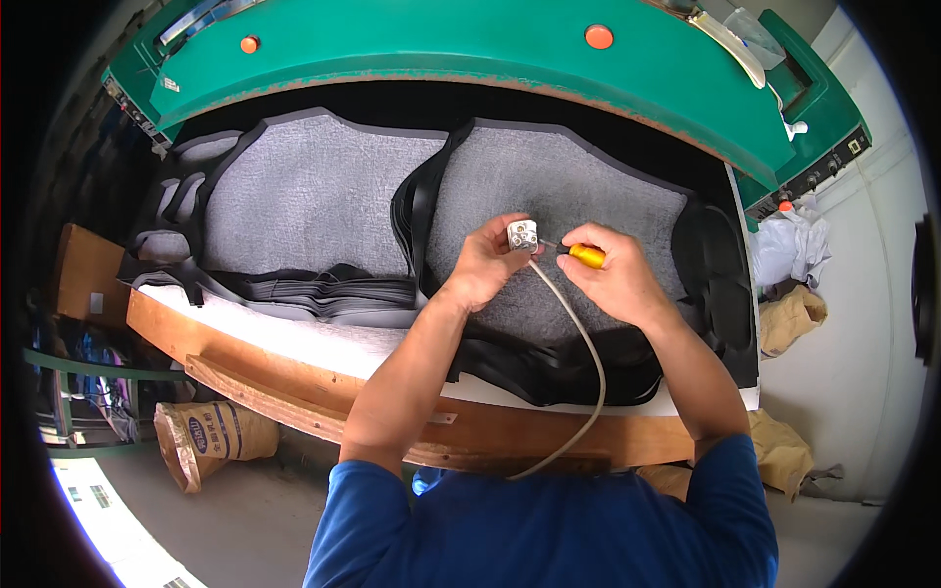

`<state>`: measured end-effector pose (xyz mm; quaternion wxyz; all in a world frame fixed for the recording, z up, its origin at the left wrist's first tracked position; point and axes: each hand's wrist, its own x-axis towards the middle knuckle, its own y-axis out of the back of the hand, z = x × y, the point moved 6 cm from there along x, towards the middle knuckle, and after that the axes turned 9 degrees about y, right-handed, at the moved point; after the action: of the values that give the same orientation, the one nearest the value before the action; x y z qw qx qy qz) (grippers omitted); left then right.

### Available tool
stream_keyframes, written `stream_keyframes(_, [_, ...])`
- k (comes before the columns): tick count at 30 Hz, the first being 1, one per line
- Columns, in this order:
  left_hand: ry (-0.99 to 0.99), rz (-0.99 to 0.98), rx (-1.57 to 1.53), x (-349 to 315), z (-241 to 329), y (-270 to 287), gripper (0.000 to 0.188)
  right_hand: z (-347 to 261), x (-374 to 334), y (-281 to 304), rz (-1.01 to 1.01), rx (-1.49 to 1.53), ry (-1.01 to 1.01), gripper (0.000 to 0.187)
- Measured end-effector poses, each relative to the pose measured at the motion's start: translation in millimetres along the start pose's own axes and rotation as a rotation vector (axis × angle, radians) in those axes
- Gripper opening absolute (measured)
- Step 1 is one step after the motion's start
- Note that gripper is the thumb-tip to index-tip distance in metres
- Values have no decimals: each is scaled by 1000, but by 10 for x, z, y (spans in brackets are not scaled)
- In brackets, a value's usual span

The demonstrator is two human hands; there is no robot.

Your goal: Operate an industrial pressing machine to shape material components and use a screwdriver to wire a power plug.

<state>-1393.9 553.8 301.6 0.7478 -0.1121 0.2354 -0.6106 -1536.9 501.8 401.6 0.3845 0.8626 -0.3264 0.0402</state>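
Note:
My left hand (480, 265) grips a small white electrical plug (522, 235) whose inner side, with metal parts, faces up. From it a pale cable (585, 338) curves down to the right and back toward my body. My right hand (616, 272) is closed on a screwdriver with a yellow and black handle (586, 256). Its thin shaft points left at the plug; whether the tip touches a screw is too small to tell. Both hands are above a stack of grey, black-edged sheets (569, 186).
A second grey stack (314, 186) lies to the left on the wood-edged table (265, 367). Behind stands a green machine (441, 49) with orange buttons. A paper sack (221, 441) is on the floor at left; plastic bags (789, 245) and more sacks are at right.

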Motion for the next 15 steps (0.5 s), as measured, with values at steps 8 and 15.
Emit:
stream_keyframes(8, [-57, 0, 72, 0, 12, 20, 46, 61, 41, -80, -31, 32, -60, 18])
stream_keyframes(15, [-137, 8, 137, 81, -114, 71, 43, -200, 198, -94, -185, -258, 74, 20])
